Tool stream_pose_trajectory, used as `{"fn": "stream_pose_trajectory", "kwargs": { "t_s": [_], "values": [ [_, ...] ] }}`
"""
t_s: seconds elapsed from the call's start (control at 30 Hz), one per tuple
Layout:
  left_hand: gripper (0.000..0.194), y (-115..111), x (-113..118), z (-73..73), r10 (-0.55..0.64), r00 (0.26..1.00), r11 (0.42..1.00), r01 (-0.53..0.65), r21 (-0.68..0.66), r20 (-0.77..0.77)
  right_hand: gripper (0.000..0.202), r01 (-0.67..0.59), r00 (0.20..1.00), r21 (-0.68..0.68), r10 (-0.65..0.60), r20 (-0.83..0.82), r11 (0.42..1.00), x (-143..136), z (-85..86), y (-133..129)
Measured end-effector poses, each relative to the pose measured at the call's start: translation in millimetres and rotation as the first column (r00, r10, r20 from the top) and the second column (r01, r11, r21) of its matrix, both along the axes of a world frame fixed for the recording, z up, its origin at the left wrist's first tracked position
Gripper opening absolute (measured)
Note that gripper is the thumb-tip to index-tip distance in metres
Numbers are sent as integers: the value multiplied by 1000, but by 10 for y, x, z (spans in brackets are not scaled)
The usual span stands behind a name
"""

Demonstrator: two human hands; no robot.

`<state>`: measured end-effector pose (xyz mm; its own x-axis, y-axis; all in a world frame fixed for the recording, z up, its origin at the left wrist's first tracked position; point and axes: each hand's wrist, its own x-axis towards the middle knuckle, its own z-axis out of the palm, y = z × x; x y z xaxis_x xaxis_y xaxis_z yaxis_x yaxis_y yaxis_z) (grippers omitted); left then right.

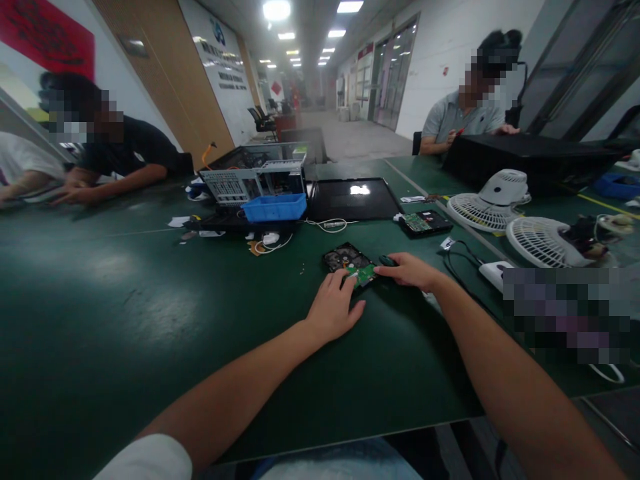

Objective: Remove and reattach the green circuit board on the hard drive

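A hard drive (345,255) with its dark underside up lies on the green table, a green circuit board (367,272) on its near right part. My left hand (336,303) rests on the near left edge of the drive and board, fingers apart and thumb stretched to the right. At the board's right edge is my right hand (407,270), its fingers closed around a dark-handled tool (387,261). The tool's tip is too small to make out. A second drive (425,223) with a green board lies farther back to the right.
An open computer case (233,188) stands behind, with a blue bin (275,207) before it and a black panel (353,200) beside it. White fan parts (537,241), cables and a power strip (493,272) lie right. People sit at both sides.
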<state>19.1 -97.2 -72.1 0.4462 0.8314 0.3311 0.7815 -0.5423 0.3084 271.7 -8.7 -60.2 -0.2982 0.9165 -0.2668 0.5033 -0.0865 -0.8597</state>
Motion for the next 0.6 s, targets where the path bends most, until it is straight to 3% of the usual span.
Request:
{"fn": "stream_pose_trajectory", "kwargs": {
  "t_s": [0.17,0.3,0.5,0.6],
  "values": [
    [42,145,-67,-48,4,999,1000,-3,-9,40,49,61,997,63,-63,38,996,-73,-19,-7],
    [45,243,-182,-58,49,988,998,-45,-33,147,46,100,993,149,-108,41,984,-120,-57,11],
    [28,620,-810,-59,331,924,941,-340,13,192,41,163,985,200,-170,18,966,-116,-104,35],
    [22,735,-1123,-93,306,942,952,-303,-42,141,40,136,990,191,-143,22,972,-126,-100,27]
  ]
}}
